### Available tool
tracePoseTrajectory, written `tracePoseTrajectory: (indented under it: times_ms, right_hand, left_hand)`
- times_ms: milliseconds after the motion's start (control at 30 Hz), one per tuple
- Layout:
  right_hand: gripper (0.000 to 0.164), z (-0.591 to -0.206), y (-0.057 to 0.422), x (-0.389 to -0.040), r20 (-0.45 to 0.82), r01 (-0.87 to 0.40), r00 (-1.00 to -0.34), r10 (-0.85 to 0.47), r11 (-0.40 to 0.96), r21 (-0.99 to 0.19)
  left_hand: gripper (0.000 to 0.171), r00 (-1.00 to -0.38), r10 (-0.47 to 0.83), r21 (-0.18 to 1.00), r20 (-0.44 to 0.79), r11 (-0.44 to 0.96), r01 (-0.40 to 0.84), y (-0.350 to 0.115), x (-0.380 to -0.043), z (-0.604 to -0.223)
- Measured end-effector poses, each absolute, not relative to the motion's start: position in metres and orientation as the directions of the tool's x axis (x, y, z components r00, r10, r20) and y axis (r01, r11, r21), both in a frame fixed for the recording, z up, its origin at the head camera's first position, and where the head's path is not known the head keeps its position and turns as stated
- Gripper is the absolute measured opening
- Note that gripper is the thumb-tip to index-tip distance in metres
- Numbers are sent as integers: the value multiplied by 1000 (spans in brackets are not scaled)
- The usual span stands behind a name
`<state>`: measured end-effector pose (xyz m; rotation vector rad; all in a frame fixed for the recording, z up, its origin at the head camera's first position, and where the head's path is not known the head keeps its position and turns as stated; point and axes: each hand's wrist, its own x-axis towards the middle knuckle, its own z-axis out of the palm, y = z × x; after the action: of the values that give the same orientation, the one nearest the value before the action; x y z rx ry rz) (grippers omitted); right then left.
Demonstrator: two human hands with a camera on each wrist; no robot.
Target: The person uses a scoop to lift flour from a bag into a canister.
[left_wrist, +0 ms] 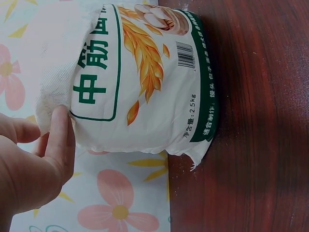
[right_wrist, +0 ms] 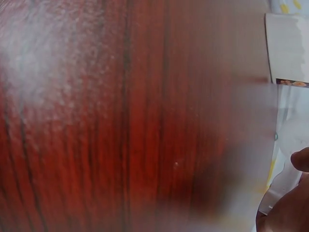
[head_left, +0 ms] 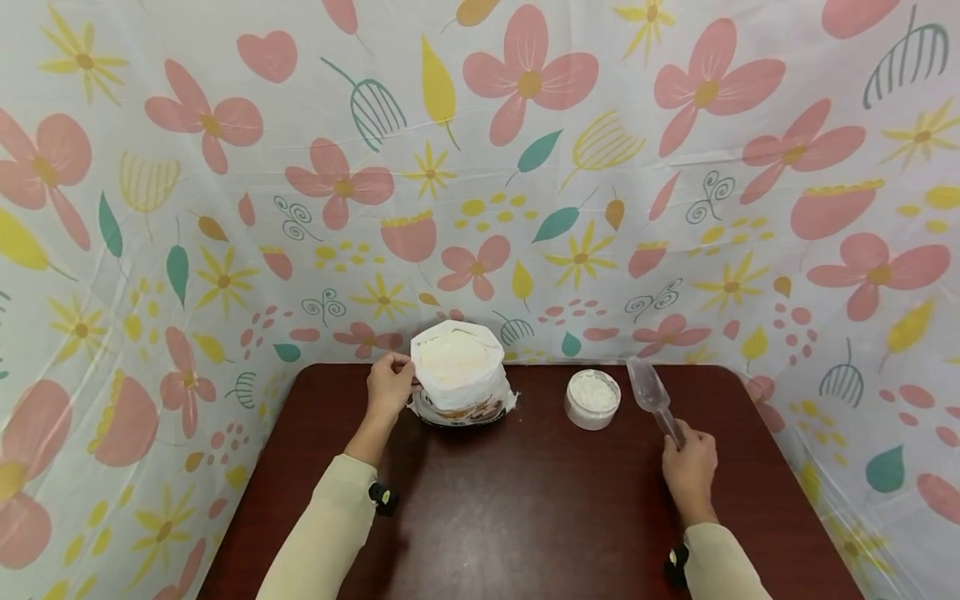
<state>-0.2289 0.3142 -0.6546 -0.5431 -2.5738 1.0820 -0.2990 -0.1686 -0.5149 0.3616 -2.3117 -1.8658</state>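
Observation:
An open white flour bag (head_left: 459,379) with a folded-down rim stands at the back of the table, full of pale powder. My left hand (head_left: 389,387) pinches its rim on the left side. Up close in the left wrist view, the bag (left_wrist: 145,96) shows wheat ears, green lettering and "2.5kg", and the fingertips of my left hand (left_wrist: 38,164) are at the folded cloth edge. My right hand (head_left: 690,471) grips a clear plastic scoop (head_left: 649,388) by its handle, bowl pointing away from me. Mostly out of frame in the right wrist view is that hand (right_wrist: 287,205).
Between bag and scoop stands a small round tub (head_left: 592,402) of white powder. The dark red-brown wooden table (head_left: 525,517) has rounded back corners. A flower-printed curtain (head_left: 480,167) hangs right behind it and along both sides.

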Motion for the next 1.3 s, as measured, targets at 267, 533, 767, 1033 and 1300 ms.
tracePoseTrajectory:
  times_ms: [267, 533, 767, 1033, 1300]
  right_hand:
    - [42, -660, 311, -228, 104, 241, -885, 453, 638, -731]
    - [42, -665, 311, -228, 124, 230, -883, 453, 648, -726]
    - [43, -668, 309, -226, 130, 229, -879, 458, 646, -729]
    - [45, -669, 308, -225, 144, 219, -881, 450, 659, -719]
    - [47, -658, 307, -225, 248, 123, -886, 393, 713, -690]
  left_hand:
    - [20, -962, -271, 977, -31, 195, -87, -170, -300, -518]
    - [21, -965, -261, 974, -21, 213, -79, -170, -299, -521]
    - [21, -967, -254, 973, -10, 220, -68, -169, -299, -520]
    - [21, -968, -249, 968, 4, 244, -58, -170, -297, -520]
    - [21, -927, -251, 854, 278, 506, 119, -177, -276, -534]
